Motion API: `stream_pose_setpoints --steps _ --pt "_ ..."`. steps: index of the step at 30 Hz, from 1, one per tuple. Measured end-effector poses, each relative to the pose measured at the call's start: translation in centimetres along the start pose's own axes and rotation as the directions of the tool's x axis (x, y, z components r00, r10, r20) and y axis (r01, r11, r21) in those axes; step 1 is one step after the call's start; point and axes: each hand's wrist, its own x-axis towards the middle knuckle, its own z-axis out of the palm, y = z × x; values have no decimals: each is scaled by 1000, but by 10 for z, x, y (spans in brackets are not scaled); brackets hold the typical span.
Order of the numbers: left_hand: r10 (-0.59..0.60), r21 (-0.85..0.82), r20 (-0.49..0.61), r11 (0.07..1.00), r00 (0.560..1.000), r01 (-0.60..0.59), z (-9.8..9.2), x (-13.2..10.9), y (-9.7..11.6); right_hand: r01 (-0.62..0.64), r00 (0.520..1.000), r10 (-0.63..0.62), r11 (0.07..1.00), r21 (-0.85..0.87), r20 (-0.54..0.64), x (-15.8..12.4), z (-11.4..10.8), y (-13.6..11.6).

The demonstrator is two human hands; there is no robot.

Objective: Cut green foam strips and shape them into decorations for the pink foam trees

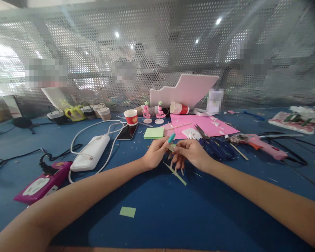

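Both hands meet over the middle of the blue table. Between the fingertips is a small piece of green paper (173, 146). My left hand (157, 151) pinches it, its thumb with a long turquoise nail pointing up. My right hand (190, 153) holds the same piece from the other side, thumb against the index finger and the other fingers curled below. A thin green strip (179, 175) lies slanted beneath the right fingers. Nearer the front edge rests a green paper rectangle (127, 211). A stack of green paper (154, 132) is just behind the left hand.
Scissors (217, 148), pink paper (199, 122) and a pink glue gun (267, 147) are on the right. Left are a white power bank (90, 154) with cables and a purple power strip (44, 183). Behind stand a paper cup (131, 117), a phone (127, 132) and two pink spiral ornaments (147, 113).
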Motion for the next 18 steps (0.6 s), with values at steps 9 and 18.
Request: stream_pose_setpoints --steps 9,18 --pt "-32 122 -17 992 999 33 1 0 2 -27 1000 27 998 -50 -2 1 -5 -3" --pt "51 416 -131 909 990 8 2 -1 1 19 998 -20 1000 -19 -57 3 -8 -1"
